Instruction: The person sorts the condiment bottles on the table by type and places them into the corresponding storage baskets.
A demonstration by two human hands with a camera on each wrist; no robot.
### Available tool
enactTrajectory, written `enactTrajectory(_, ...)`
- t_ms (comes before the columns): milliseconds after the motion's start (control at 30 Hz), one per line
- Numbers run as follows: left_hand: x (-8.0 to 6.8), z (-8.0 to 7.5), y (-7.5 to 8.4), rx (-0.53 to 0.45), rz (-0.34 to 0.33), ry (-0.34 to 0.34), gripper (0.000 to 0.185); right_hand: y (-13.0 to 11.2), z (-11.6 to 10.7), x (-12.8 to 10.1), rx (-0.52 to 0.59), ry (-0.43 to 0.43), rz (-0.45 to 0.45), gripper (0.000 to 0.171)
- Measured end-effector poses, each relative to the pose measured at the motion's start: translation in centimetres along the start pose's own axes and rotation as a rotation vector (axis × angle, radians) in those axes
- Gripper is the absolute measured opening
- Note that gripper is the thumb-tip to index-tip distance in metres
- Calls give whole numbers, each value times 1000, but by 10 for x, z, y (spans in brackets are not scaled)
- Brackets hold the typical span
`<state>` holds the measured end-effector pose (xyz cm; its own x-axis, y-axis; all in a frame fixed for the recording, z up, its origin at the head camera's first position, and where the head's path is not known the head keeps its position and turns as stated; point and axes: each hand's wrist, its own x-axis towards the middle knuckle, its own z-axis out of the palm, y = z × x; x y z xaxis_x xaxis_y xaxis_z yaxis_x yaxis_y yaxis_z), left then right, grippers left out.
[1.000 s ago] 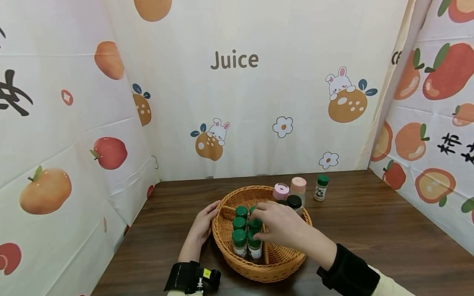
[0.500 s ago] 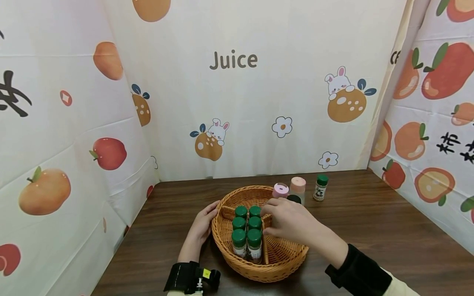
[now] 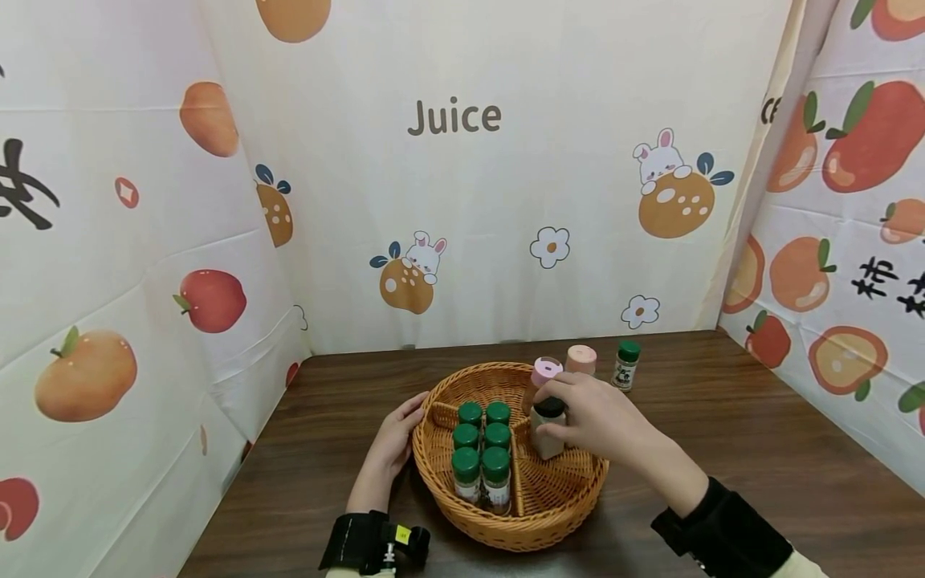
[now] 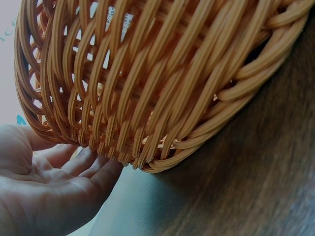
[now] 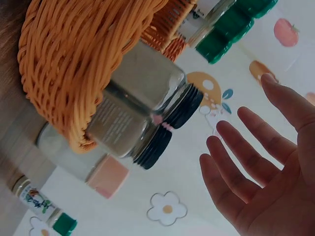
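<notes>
A round wicker basket (image 3: 499, 534) with dividers stands on the table. My left hand (image 3: 393, 437) rests against its left side, fingers reaching along the outer wall, as the left wrist view also shows. My right hand (image 3: 600, 413) is over the basket's right part, overlapping a black-capped jar (image 3: 547, 441) in the head view. In the right wrist view the fingers (image 5: 256, 147) are spread, apart from the black lids. Two such jars show there, a front jar (image 5: 147, 78) and one with text (image 5: 118, 123). Several green-capped bottles (image 3: 495, 470) stand in the left compartment.
Beside the black-capped jars is a pink-capped jar (image 3: 547, 370). A peach-capped jar (image 3: 581, 359) is at the basket's back right. One green-capped bottle (image 3: 625, 365) stands alone on the dark wooden table (image 3: 694, 417). Printed fabric (image 3: 462, 201) walls the table's back and sides.
My right hand has moved away from the green-capped bottles, rightward to over the black-capped jars, uncovering the bottle caps and one jar's body. The left hand and basket stay put.
</notes>
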<state>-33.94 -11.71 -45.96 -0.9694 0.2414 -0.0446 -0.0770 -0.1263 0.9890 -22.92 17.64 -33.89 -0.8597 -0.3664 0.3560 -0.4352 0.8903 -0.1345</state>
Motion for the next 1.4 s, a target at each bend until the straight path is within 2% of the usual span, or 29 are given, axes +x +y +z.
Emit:
enactTrajectory(267,0,0,-1,-4,1,0,45,17,1,-5,52,35,77,32)
enactTrajectory(467,0,1,0,-4,4,3,45,30,1,-8,127,63,107,27)
enactTrajectory(700,1,1,0,11,-8,1,45,42,1,-10,190,105,147,30)
enactTrajectory(967,-1,1,1,40,-24,22,44,54,3,-13,261,159,144,29)
enactTrajectory(1400,-1,2,0,81,0,31,45,74,-3,-21,340,263,189,31)
